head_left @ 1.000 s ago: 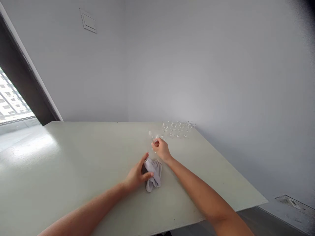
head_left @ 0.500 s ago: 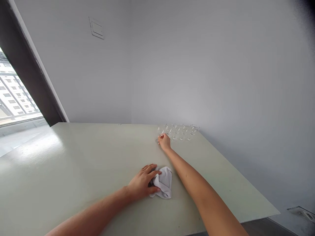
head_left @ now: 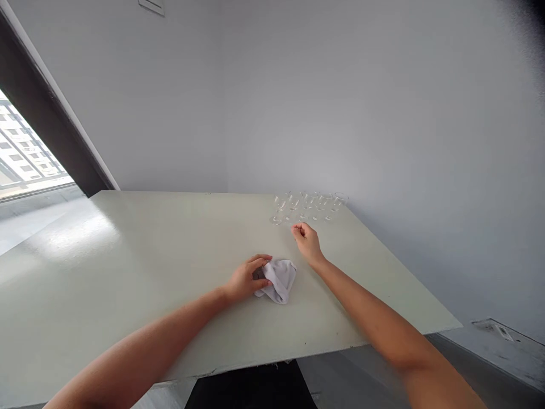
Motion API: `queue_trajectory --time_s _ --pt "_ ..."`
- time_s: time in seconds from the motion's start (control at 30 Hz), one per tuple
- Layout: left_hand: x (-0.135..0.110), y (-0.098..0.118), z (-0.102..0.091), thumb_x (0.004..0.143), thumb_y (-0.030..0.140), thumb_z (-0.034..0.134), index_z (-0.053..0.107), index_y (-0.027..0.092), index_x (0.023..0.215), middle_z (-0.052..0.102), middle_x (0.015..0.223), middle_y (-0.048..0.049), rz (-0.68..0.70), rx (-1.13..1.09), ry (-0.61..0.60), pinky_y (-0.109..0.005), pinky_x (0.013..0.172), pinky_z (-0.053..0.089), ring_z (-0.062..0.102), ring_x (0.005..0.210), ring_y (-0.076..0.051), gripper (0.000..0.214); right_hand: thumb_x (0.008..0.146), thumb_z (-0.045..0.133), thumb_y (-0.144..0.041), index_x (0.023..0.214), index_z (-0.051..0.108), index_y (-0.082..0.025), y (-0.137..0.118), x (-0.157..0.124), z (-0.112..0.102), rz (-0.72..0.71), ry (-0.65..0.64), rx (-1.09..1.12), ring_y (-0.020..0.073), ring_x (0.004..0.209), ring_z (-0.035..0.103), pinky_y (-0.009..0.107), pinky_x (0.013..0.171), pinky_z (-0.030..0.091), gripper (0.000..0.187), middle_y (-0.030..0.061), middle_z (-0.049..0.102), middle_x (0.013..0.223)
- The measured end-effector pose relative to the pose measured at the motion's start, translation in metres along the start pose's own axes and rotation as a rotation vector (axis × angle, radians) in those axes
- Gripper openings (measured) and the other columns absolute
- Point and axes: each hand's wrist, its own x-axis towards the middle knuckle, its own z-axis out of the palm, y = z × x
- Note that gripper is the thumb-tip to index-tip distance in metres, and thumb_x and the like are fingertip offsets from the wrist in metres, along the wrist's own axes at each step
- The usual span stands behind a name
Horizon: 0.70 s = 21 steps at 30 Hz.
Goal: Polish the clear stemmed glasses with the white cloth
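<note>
Near the middle of the table, my left hand (head_left: 247,278) has its fingers and thumb closed on a crumpled white cloth (head_left: 281,279). Loosely curled, my right hand (head_left: 307,241) is just in front of the glasses, with nothing seen in it. Several clear stemmed glasses (head_left: 307,201) stand upright in a row at the table's far right side. The leftmost glass (head_left: 277,210) stands a short way beyond my right hand, apart from it.
The pale green table (head_left: 183,233) runs up to the grey walls (head_left: 340,102) at the back and right. A dark door frame (head_left: 51,108) and a window view are at the left. A wall switch (head_left: 152,5) shows at the top left.
My right hand has let go of the leftmost glass and drawn back toward me and to the right. My left hand stays on the cloth. The view has tipped downward.
</note>
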Motion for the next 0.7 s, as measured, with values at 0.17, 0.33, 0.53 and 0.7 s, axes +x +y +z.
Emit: queue_trajectory --time_s 0.17,0.33,0.53,0.7 --pt "0.002 0.021 -0.001 0.072 0.029 0.057 0.058 0.02 0.087 0.054 0.114 -0.004 -0.061 -0.133 0.082 -0.028 0.078 0.043 0.052 0.096 -0.017 0.017 0.077 0.05 -0.042 0.072 0.049 -0.02 -0.029 -0.074 -0.007 -0.159 -0.293 -0.141 0.0097 0.052 0.039 0.022 0.051 0.029 0.022 -0.0045 0.043 0.059" --pt "0.008 0.052 -0.014 0.072 0.039 0.058 0.05 0.017 0.073 0.048 0.064 0.0045 -0.11 -0.111 0.164 -0.02 0.055 0.035 0.043 0.061 -0.009 0.023 0.072 0.053 -0.032 0.068 0.046 -0.02 -0.039 -0.086 0.002 -0.142 -0.369 -0.185 0.0116 0.06 0.043 0.023 0.054 0.031 0.015 -0.0027 0.048 0.067" --pt "0.012 0.062 -0.059 0.072 0.044 0.057 0.044 0.018 0.071 0.042 0.059 0.0055 -0.132 -0.118 0.35 -0.018 0.047 0.029 0.038 0.054 -0.007 0.03 0.069 0.056 -0.036 0.075 0.047 -0.019 -0.045 -0.074 -0.024 0.147 -0.629 0.214 0.0119 0.058 0.046 0.023 0.051 0.034 0.02 -0.0036 0.047 0.066" --pt "0.013 0.046 -0.079 0.075 0.045 0.051 0.051 0.02 0.085 0.056 0.067 0.0021 -0.221 -0.247 0.472 -0.021 0.049 0.037 0.05 0.055 -0.01 0.026 0.069 0.058 -0.039 0.079 0.049 -0.019 -0.038 -0.075 -0.038 0.159 -0.632 0.237 0.0133 0.062 0.049 0.024 0.055 0.038 0.025 -0.0014 0.05 0.07"
